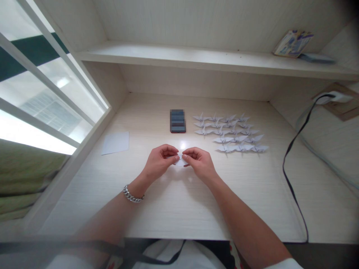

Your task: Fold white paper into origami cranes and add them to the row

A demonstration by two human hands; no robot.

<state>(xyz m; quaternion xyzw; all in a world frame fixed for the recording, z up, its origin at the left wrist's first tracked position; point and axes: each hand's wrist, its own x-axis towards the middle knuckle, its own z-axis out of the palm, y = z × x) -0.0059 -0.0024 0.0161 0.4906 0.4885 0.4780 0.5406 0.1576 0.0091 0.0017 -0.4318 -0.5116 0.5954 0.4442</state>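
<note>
Between my two hands is a small piece of folded white paper (180,162), mostly covered by the fingers. My left hand (162,160) pinches its left side, thumb against forefinger. On the other side my right hand (198,160) grips it the same way, and the fingertips of both hands nearly meet at the top. Several folded white paper cranes (231,131) stand in rows on the desk, beyond my right hand and to its right. A flat stack or sheet of white paper (115,143) lies to the left.
A dark phone (177,121) lies beyond my hands on the pale desk (168,209). Above the desk runs a shelf (179,59) with a small colourful card or booklet (293,43). A black cable (286,158) hangs from the right-hand socket. At left is a barred window (47,71).
</note>
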